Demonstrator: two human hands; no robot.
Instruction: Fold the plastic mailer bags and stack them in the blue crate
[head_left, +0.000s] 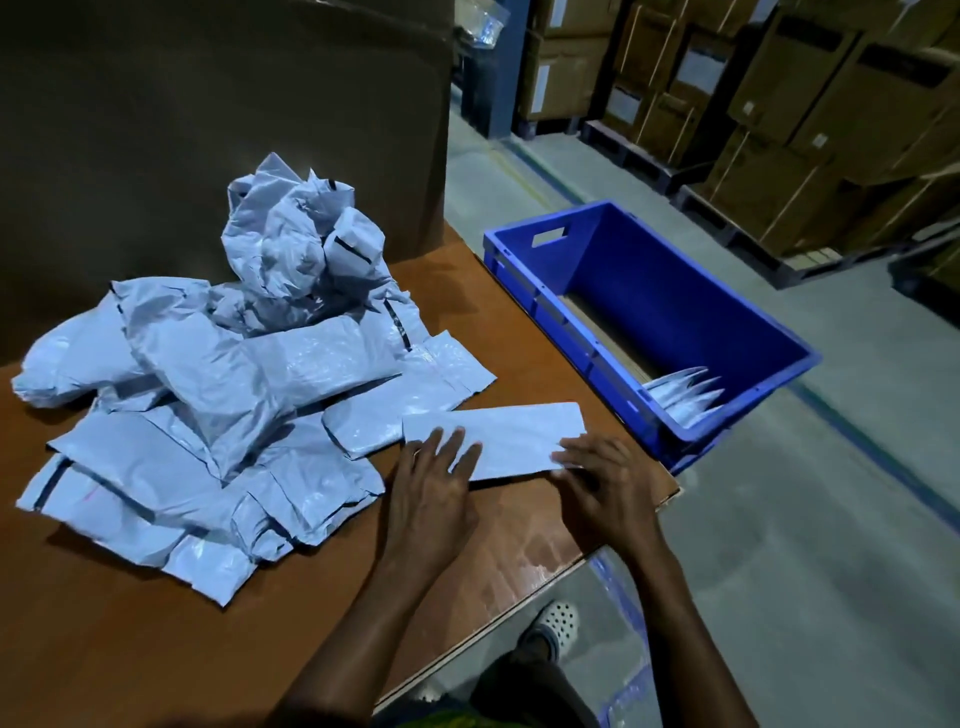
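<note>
Brown table (156, 649) bears one folded bag (509, 436), long axis left-right toward one crate (675, 291) holding four bags (685, 397). Left hand (431, 488) presses it flat-fingered; right hand (602, 483) covers its end, grip unclear.

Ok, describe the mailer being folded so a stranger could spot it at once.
On the brown table, between the crumpled pile of grey mailers and the blue crate, lies one folded mailer. Unlike the pile, it is a flat, smooth, narrow strip, with the left hand and right hand resting on it.
</note>
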